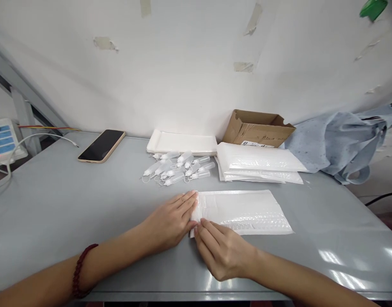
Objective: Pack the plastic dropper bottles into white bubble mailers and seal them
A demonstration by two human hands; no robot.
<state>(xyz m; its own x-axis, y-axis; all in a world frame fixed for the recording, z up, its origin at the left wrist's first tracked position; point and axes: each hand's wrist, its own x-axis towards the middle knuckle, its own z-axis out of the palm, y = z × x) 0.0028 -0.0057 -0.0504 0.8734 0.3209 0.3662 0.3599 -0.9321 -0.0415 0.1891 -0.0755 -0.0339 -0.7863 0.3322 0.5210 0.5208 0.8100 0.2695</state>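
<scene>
A white bubble mailer [247,211] lies flat on the grey table [71,200] in front of me. My left hand [172,221] rests on its left end with fingers stretched flat and together. My right hand [220,251] lies just below, fingertips pressing the mailer's near left corner, fingers extended. Neither hand grips anything. Behind the mailer sits a cluster of several small clear dropper bottles [178,167].
A stack of white mailers [258,168] lies at centre right, another flat white stack [181,143] behind the bottles. An open cardboard box [256,130] stands against the wall. A phone [102,146] lies at left, grey-blue cloth [346,143] at right. A device with cable [2,140] sits far left.
</scene>
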